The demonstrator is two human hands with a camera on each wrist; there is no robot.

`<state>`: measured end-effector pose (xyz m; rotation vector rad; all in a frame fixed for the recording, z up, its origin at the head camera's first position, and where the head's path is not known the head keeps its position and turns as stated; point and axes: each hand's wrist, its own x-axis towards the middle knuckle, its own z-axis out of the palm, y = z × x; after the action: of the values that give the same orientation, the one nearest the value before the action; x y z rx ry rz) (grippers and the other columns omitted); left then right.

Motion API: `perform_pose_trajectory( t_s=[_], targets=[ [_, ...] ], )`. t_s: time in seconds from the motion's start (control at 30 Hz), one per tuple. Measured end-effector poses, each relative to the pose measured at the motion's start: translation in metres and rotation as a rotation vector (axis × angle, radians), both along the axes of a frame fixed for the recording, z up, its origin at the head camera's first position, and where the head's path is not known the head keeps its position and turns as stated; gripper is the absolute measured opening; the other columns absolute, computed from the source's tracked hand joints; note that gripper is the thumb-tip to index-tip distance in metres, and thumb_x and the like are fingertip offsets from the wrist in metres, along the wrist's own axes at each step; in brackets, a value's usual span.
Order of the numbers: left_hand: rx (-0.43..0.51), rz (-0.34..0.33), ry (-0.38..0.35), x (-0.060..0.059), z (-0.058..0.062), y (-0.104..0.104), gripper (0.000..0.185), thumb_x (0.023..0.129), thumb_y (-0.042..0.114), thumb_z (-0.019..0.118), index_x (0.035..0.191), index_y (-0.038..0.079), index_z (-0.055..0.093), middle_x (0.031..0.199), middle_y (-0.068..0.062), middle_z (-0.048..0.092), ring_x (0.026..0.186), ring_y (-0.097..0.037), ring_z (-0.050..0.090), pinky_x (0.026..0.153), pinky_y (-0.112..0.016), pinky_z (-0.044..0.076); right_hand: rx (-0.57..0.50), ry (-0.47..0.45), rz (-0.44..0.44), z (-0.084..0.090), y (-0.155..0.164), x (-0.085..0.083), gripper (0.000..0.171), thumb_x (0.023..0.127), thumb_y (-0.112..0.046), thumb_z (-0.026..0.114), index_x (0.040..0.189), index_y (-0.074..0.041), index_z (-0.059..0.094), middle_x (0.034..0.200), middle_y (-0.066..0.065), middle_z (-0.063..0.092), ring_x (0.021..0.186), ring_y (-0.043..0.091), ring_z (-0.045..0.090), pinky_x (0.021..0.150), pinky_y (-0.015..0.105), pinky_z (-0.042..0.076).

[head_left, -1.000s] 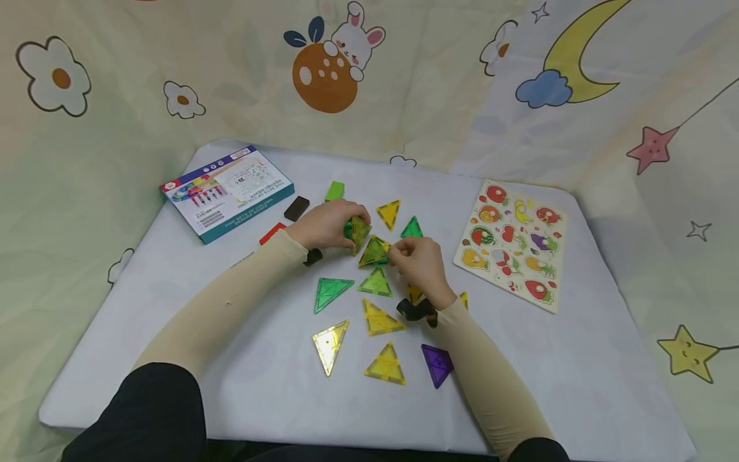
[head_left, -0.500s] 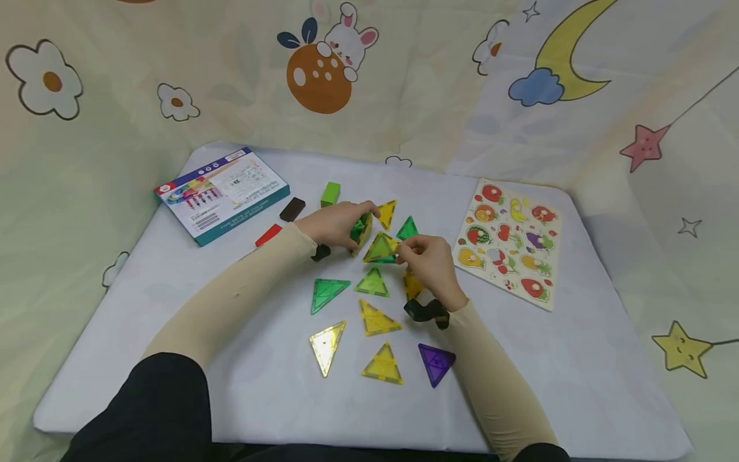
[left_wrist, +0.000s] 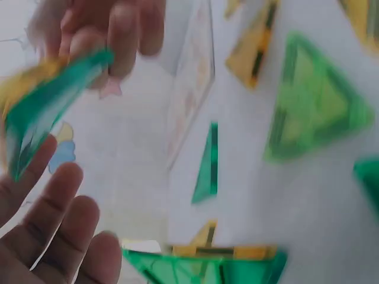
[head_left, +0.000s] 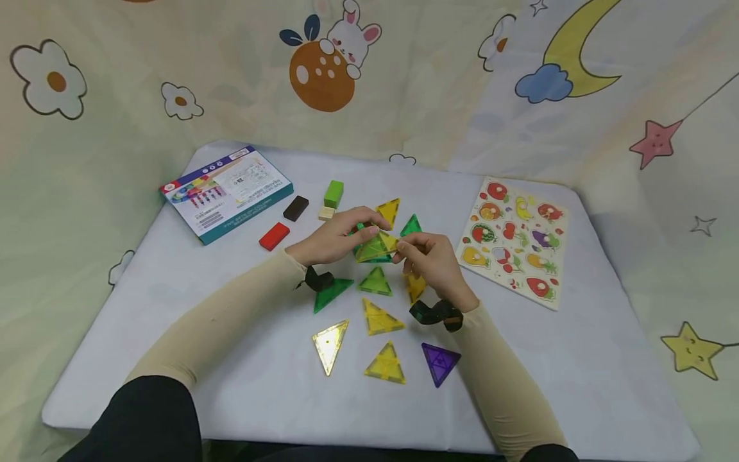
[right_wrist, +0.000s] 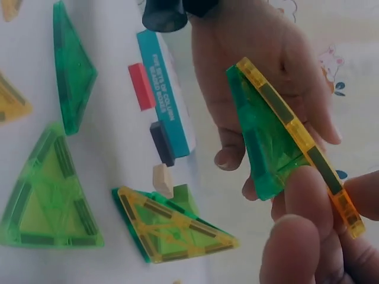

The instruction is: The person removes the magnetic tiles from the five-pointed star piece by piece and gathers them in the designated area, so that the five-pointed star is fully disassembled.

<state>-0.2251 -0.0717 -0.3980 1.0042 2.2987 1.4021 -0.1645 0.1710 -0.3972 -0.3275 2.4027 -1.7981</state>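
My right hand (head_left: 433, 263) pinches the edge of a joined pair of triangular magnetic tiles (right_wrist: 278, 130), one yellow and one green, lifted above the table. In the right wrist view the two tiles meet at the top and splay apart like a wedge. My left hand (head_left: 340, 236) is close by on the other side, its fingers (left_wrist: 59, 219) spread and relaxed beside the green tile, gripping nothing. A second yellow-and-green tile pair (right_wrist: 177, 228) stands on the table near the left hand, mostly hidden in the head view.
Loose triangular tiles lie nearer the person: a light green tile (head_left: 375, 281), a yellow tile (head_left: 382, 317) and a purple tile (head_left: 440, 363) among several. Red (head_left: 274, 236), dark (head_left: 296, 208) and green blocks (head_left: 333, 193) stand left, near a box (head_left: 228, 192). A fruit board (head_left: 514, 244) lies right.
My left hand has let go of its yellow-and-green tile pair and moved right and nearer, to the pair in my right hand. That pair stays pinched and has shifted slightly.
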Motion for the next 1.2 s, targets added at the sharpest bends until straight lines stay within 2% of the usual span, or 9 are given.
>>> perform_pose_trajectory(
  t_s=[0.27, 0.4, 0.5, 0.6, 0.7, 0.8, 0.9, 1.07, 1.2],
  targets=[
    [0.067, -0.001, -0.337, 0.014, -0.006, -0.006, 0.050, 0.113, 0.035, 0.032, 0.149, 0.006, 0.051, 0.143, -0.015, 0.060, 0.135, -0.032, 0.054, 0.124, -0.055, 0.033, -0.078, -0.009, 0.058, 0.004, -0.002, 0.002, 0.024, 0.105, -0.012, 0.059, 0.109, 0.008, 0.071, 0.077, -0.011, 0.075, 0.059, 0.019, 0.066, 0.050, 0.028, 0.050],
    [0.065, -0.017, -0.408, 0.017, -0.011, -0.009, 0.051, 0.112, 0.036, 0.029, 0.149, 0.005, 0.047, 0.141, -0.018, 0.060, 0.126, -0.033, 0.060, 0.122, -0.054, 0.038, -0.101, -0.043, 0.065, 0.004, 0.000, 0.006, 0.025, 0.105, -0.013, 0.059, 0.108, 0.009, 0.069, 0.077, -0.011, 0.076, 0.059, 0.014, 0.065, 0.051, 0.027, 0.051],
    [0.058, -0.006, -0.424, 0.022, -0.014, -0.009, 0.038, 0.113, 0.035, 0.037, 0.134, 0.008, 0.052, 0.124, -0.014, 0.065, 0.111, -0.026, 0.064, 0.108, -0.047, 0.052, -0.082, -0.074, 0.067, 0.002, 0.004, 0.012, 0.025, 0.105, -0.013, 0.059, 0.107, 0.009, 0.070, 0.077, -0.009, 0.076, 0.059, 0.018, 0.065, 0.052, 0.029, 0.052],
    [-0.008, 0.044, -0.387, 0.031, -0.016, -0.012, 0.026, 0.108, 0.036, 0.054, 0.119, 0.012, 0.056, 0.101, -0.007, 0.068, 0.088, -0.020, 0.065, 0.083, -0.037, 0.060, -0.006, -0.098, 0.066, -0.003, 0.010, 0.021, 0.023, 0.105, -0.015, 0.061, 0.106, 0.005, 0.073, 0.079, -0.001, 0.077, 0.061, 0.028, 0.065, 0.052, 0.031, 0.051],
    [-0.121, 0.107, -0.306, 0.040, -0.016, -0.024, 0.022, 0.102, 0.037, 0.067, 0.112, 0.019, 0.060, 0.081, -0.003, 0.066, 0.070, -0.019, 0.060, 0.064, -0.031, 0.055, 0.101, -0.114, 0.066, -0.008, 0.020, 0.029, 0.022, 0.105, -0.020, 0.062, 0.105, -0.002, 0.076, 0.083, 0.011, 0.077, 0.066, 0.037, 0.064, 0.052, 0.034, 0.051],
    [-0.228, 0.166, -0.223, 0.047, -0.017, -0.043, 0.022, 0.099, 0.040, 0.070, 0.111, 0.023, 0.062, 0.081, -0.001, 0.065, 0.072, -0.019, 0.058, 0.066, -0.030, 0.050, 0.168, -0.124, 0.038, -0.011, 0.033, 0.038, 0.021, 0.104, -0.022, 0.063, 0.104, -0.005, 0.076, 0.087, 0.020, 0.076, 0.068, 0.040, 0.062, 0.051, 0.032, 0.050],
    [-0.333, 0.221, -0.169, 0.056, -0.020, -0.066, 0.024, 0.098, 0.042, 0.070, 0.111, 0.023, 0.063, 0.085, 0.000, 0.067, 0.078, -0.018, 0.059, 0.068, -0.031, 0.048, 0.230, -0.134, -0.022, -0.013, 0.056, 0.047, 0.022, 0.105, -0.022, 0.062, 0.105, -0.004, 0.074, 0.087, 0.020, 0.074, 0.066, 0.035, 0.061, 0.050, 0.028, 0.049],
    [-0.543, 0.272, -0.090, 0.077, -0.033, -0.104, 0.024, 0.096, 0.039, 0.071, 0.109, 0.019, 0.066, 0.084, 0.000, 0.069, 0.073, -0.017, 0.057, 0.063, -0.031, 0.046, 0.288, -0.223, -0.176, -0.014, 0.107, 0.060, 0.032, 0.108, -0.027, 0.055, 0.113, 0.002, 0.068, 0.083, 0.008, 0.071, 0.062, 0.023, 0.059, 0.051, 0.027, 0.050],
    [-0.612, 0.271, 0.008, 0.093, -0.043, -0.118, 0.024, 0.092, 0.034, 0.077, 0.108, 0.018, 0.069, 0.098, 0.001, 0.069, 0.087, -0.018, 0.059, 0.075, -0.035, 0.054, 0.294, -0.289, -0.300, -0.012, 0.149, 0.073, 0.042, 0.110, -0.036, 0.050, 0.116, 0.004, 0.063, 0.079, -0.005, 0.068, 0.062, 0.018, 0.058, 0.052, 0.028, 0.050]
  ],
)
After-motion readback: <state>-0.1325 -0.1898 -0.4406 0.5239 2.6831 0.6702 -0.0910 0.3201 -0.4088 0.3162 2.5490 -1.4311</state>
